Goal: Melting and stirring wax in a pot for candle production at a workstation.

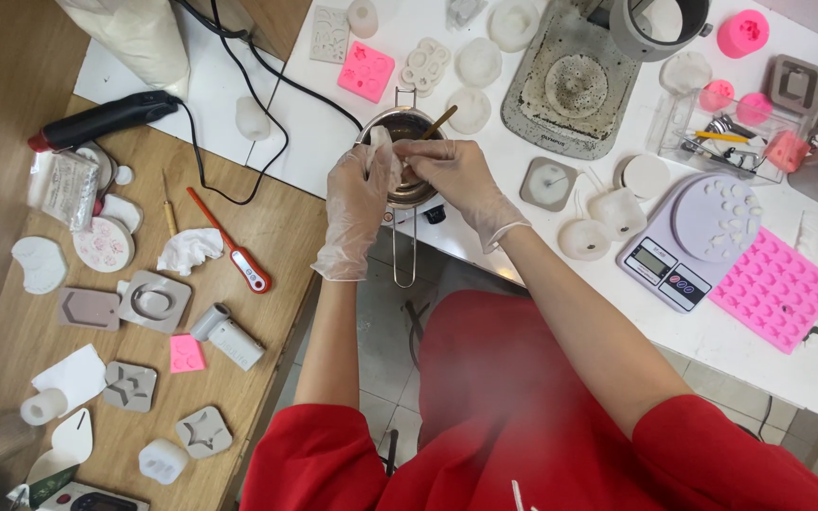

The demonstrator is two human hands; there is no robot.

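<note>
Meeting over a small metal pot (409, 156) just above the frame's centre: the left hand (357, 203) and the right hand (452, 175), both in thin clear gloves. Closing around a scrap of white tissue (382, 151) at the pot's left rim, the left. Curling shut over the pot's mouth, the right, fingers pinched on something small inside that cannot be made out. Poking up from the pot toward the upper right, a wooden stick (440, 120). Hanging down past the white table's (314, 132) edge, the pot's long wire handle (403, 251).

Lying just right of the hands, a grey square mould (548, 183) and two white wax pieces (603, 222) with wicks. Sitting further right, a scale (688, 241) with white bits on its round plate, and beside it a pink tray mould (773, 289). Resting above the pot, a pink square mould (365, 71), pale round moulds (473, 85) and a stained hot plate (575, 85).

Spreading across the wooden table (276, 227) at left: a red thermometer (237, 251), a crumpled tissue (189, 251), a black heat gun (101, 120) with its cord, and grey star moulds (130, 386) near the lower left. Filling the bottom of the frame, red sleeves (523, 426).
</note>
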